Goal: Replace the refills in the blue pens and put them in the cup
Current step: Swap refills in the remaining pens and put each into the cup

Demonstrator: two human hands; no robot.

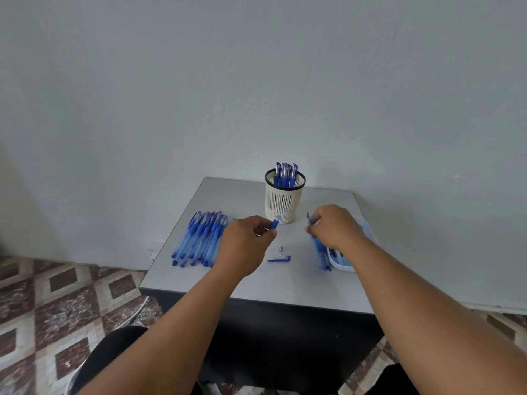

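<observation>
At mid-worktop, just in front of the cup (284,201): my left hand (245,244) is pinching a pen barrel (275,223), its long axis pointing toward the far edge. My right hand (334,227), near the right edge over the tray (342,265), is grasping a refill (309,219). Open room is lying between them around the loose tip (281,248) and cap (280,259).

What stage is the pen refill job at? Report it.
Done: several blue pens stand in the white slotted cup. In hand: the left hand holds a blue pen barrel, the right hand a thin blue refill. Left: the row of blue pens on the grey table.
</observation>
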